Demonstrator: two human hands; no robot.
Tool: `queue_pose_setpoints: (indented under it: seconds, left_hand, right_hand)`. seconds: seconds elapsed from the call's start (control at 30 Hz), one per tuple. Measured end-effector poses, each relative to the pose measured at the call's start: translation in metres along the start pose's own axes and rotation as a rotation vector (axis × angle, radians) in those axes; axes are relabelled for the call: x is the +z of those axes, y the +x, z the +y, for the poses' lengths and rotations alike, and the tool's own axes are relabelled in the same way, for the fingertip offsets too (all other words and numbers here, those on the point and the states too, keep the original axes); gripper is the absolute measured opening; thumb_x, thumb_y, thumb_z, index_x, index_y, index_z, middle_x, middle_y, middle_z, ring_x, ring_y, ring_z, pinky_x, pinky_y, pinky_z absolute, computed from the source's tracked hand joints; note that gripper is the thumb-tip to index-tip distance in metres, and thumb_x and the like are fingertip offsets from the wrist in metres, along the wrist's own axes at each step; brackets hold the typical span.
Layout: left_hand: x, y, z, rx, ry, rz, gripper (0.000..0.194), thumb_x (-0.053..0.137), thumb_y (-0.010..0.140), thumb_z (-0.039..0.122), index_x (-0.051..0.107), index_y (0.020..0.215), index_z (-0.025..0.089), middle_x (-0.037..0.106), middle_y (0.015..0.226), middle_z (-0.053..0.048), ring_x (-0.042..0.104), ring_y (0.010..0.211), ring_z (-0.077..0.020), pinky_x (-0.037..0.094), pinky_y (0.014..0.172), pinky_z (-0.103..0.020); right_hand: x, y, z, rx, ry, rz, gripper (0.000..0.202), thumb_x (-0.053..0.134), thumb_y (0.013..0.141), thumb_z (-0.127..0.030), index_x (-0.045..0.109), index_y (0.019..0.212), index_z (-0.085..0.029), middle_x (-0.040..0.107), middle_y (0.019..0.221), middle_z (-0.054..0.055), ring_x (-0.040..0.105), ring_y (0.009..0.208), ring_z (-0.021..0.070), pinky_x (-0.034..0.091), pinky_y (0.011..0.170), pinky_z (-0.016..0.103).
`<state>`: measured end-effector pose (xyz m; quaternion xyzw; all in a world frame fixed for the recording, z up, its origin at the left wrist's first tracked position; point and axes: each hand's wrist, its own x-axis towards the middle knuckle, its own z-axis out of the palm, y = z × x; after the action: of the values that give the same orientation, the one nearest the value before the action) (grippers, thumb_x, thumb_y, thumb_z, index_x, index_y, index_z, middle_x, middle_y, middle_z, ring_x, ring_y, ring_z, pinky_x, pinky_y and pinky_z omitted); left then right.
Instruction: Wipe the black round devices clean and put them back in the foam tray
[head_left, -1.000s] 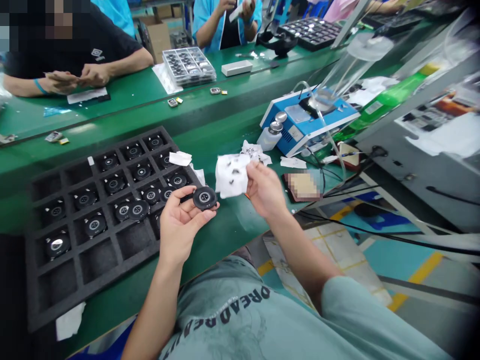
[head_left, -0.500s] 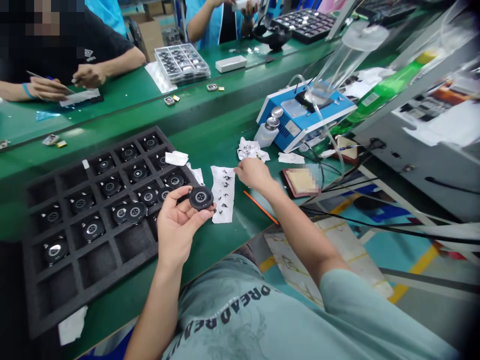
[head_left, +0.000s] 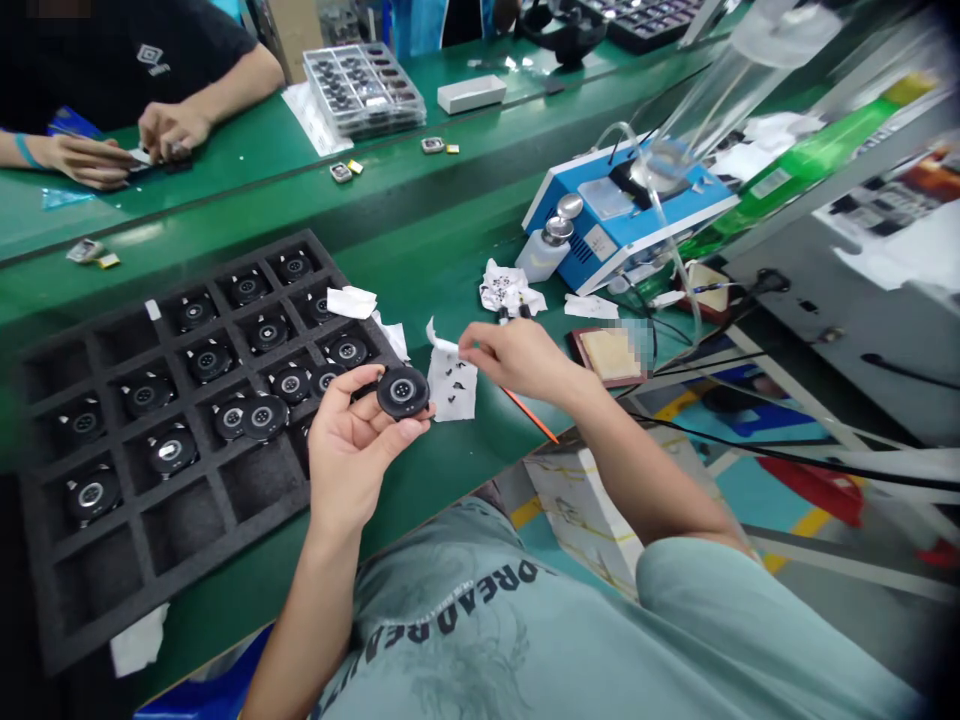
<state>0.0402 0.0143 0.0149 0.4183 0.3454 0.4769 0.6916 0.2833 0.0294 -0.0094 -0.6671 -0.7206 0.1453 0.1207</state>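
Note:
My left hand is closed on a round black watch back, its rim pinched between thumb and fingers. The disc has a ringed centre and faces up, beside the foam tray. Just right of it, my right hand pinches the upper edge of a white paper strip. Small black parts lie on the strip, and its top end curls up. The right fingertips partly cover that edge. Beneath the right hand, an orange stick lies on the green bench.
A dark foam tray with several similar watch backs fills the left. Crumpled paper, a pump bottle, a blue machine and a sponge box stand right. Across the bench, a co-worker's hands work near a clear compartment box.
My right hand has moved down slightly and taken the paper strip's upper edge, which now curls up. My left hand keeps the watch back nearly still. The camera view has shifted slightly.

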Motion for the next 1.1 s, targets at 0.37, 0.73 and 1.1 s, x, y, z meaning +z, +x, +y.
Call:
queue_pose_setpoints:
  seconds: [0.37,0.73,1.1]
  left_hand:
    - [0.003,0.0,-0.003,0.042,0.073,0.014,0.055,0.094,0.07,0.014,0.06,0.113,0.022,0.083,0.095,-0.002,0.082,0.083,-0.0185,0.068,0.08,-0.026]
    - [0.004,-0.003,-0.004,-0.03,0.092,-0.002,0.059,0.096,0.07,0.02,0.057,0.115,0.022,0.082,0.097,-0.003,0.082,0.088,-0.0212,0.067,0.086,-0.032]
    - [0.011,-0.005,-0.004,-0.009,0.086,0.061,0.061,0.096,0.065,0.02,0.055,0.11,0.023,0.081,0.095,-0.002,0.079,0.08,-0.0173,0.064,0.073,-0.025]
  right_hand:
    - [0.043,-0.026,0.005,0.355,0.129,0.077,0.037,0.051,0.104,-0.037,0.068,0.129,-0.015,0.077,0.085,0.008,0.071,0.08,0.0246,0.042,0.07,0.032]
    - [0.035,-0.023,-0.008,0.201,0.602,0.164,0.02,0.066,0.093,-0.037,0.066,0.08,-0.021,0.07,0.077,0.002,0.063,0.07,0.0162,0.045,0.062,0.027]
    - [0.011,-0.045,-0.078,-0.119,1.08,0.372,0.018,0.074,0.094,-0.04,0.076,0.086,-0.024,0.073,0.085,0.003,0.069,0.078,0.0166,0.058,0.07,0.031]
